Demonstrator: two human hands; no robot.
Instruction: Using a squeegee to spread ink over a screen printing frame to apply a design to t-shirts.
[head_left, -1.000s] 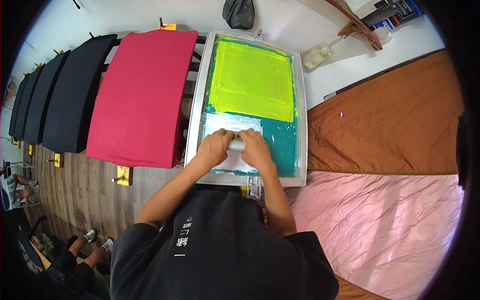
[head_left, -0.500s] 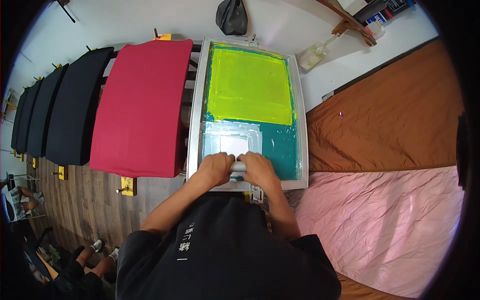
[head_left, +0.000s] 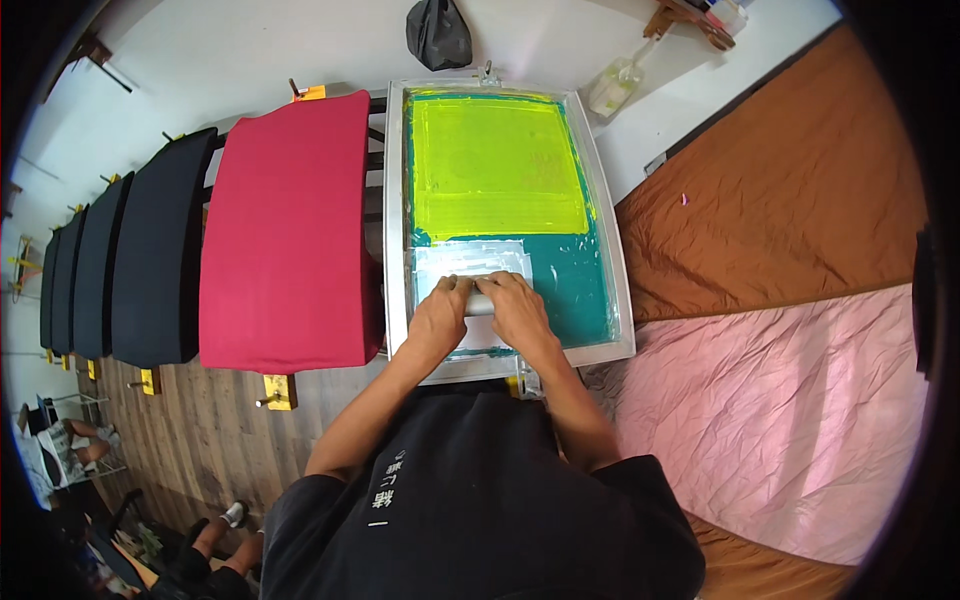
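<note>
While left hand (head_left: 438, 318) grips squeegee (head_left: 481, 304), right hand (head_left: 518, 312) grips it, over screen (head_left: 572, 275).

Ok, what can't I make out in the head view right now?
- Fingertips' wrap on the pale handle: hidden behind the left hand and right hand.
- Whatever lies under the screen: covered by the screen itself.
- Top of the black bag: cut off by the upper edge.
- Upper body of the person at lower left: lost in the dark fisheye rim.
</note>
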